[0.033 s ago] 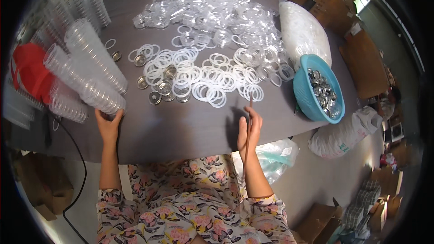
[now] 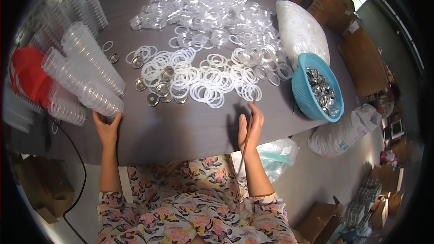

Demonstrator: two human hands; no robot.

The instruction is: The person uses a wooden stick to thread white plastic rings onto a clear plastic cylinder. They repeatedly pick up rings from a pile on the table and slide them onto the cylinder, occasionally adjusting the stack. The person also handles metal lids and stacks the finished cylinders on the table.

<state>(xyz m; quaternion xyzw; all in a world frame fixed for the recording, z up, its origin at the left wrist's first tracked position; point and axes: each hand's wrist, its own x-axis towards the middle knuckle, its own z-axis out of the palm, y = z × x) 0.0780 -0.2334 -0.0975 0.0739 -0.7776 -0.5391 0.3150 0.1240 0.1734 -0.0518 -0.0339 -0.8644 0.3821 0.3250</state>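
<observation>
At the left, the fingers and thumb of my left hand [image 2: 107, 125] close around the near end of a leaning stack of clear round plastic pieces [image 2: 100, 96]. A thin brown stick [image 2: 246, 147] runs up through my right hand [image 2: 251, 126], held against the palm, with its upper tip by the nearest white rings. Those flat white rings [image 2: 211, 86] lie in a loose, overlapping spread across the table's middle. Several silver metal lids [image 2: 153, 99] rest on and beside the rings' left side.
Clear plastic ring pieces [image 2: 203, 9] are heaped at the back. On the right stand a blue basket [image 2: 300, 91] of metal lids and a full plastic bag [image 2: 300, 27]. More clear stacks [image 2: 92, 58] and a red object [image 2: 28, 74] occupy the left. A black cable [image 2: 83, 167] hangs over the edge.
The stick in my right hand leans slightly more, its upper tip a little farther right. My left hand stays at the stack.
</observation>
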